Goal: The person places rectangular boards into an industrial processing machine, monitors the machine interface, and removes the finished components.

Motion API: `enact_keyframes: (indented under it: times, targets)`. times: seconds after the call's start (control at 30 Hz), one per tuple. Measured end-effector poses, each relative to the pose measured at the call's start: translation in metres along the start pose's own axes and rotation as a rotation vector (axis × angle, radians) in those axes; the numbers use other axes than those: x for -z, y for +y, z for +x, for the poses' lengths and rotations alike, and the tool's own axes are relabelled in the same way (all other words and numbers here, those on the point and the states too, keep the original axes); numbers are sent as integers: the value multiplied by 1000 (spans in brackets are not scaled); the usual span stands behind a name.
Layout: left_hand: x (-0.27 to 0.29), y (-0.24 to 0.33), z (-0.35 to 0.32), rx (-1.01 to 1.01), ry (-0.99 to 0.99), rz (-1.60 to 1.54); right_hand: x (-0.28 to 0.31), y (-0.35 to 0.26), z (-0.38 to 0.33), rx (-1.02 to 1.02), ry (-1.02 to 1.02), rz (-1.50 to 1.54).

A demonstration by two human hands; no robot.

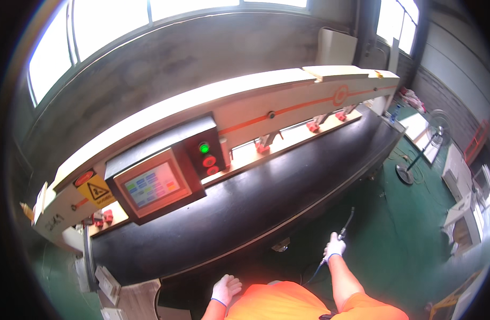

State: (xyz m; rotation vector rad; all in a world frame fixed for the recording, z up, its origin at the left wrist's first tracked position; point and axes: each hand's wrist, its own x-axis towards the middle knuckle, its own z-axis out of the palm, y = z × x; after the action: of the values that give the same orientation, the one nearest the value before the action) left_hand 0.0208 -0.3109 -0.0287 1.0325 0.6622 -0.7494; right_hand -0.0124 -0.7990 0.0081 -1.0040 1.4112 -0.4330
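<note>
Blow gun (343, 231) in the gloved right hand (335, 246), fingers wrapped and clamped on its handle; curved nozzle points forward over the green floor (394, 224), apart from the black bed (266, 192). Blue hose (314, 273) trails back toward the orange shirt (279, 301). Left hand (226, 289), also gloved, hangs near the bed's front; fingers loosely parted, nothing visible in them. Machine (303, 98) looks powered: green button (204, 148) lit, touchscreen (151, 184) showing coloured tiles. Judgement: tool taken up, machine ready, nozzle not yet brought to any surface. Whether air flows, or how much blowing remains, cannot be told.
</note>
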Motion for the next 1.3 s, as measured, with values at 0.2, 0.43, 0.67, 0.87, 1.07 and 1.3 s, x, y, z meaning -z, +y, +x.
enact_keyframes:
  times: [0.2, 0.43, 0.67, 0.87, 1.07, 1.3]
  targets:
    - [57, 52, 2, -197, 189, -186, -20, -4, -74, 291, -825, -1241]
    - [173, 93, -65, -516, 531, -571, -136, 20, -201, 829, -1312, -1718]
    - [290, 60, -137, -695, 880, -455, -260, 57, -248, 537, -1397, -1458]
    - [356, 3, -149, -629, 987, -595, -329, 104, -261, 159, -1327, -1156]
    - [354, 9, -147, -603, 999, -501, -356, 123, -219, -48, -1291, -928]
    - [358, 34, -146, -565, 903, -452, -366, 131, -207, -77, -1255, -875]
